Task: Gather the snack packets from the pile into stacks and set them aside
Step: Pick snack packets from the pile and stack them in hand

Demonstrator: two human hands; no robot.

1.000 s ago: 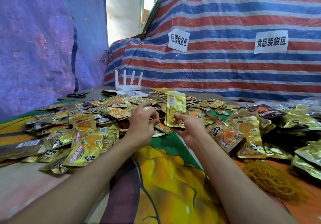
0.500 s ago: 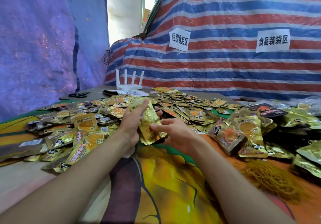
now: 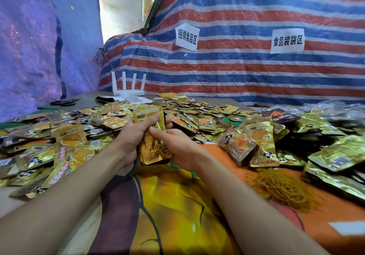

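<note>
While both hands clasp it, the stack point(image 3: 154, 150) of gold packets stands tilted upright between them at the near edge of the pile point(image 3: 197, 114), its long axis running near to far. The left hand point(image 3: 129, 136) wraps its left edge, thumb across the face; the right hand point(image 3: 178, 147) curls round its right edge. The loose packets point(image 3: 69, 138) lie just left of the left hand, so that hand seems better placed to fetch more.

Two hands point(image 3: 132, 136) point(image 3: 178, 146), two signs point(image 3: 187, 36) point(image 3: 287, 40), one router point(image 3: 128, 91)
</note>
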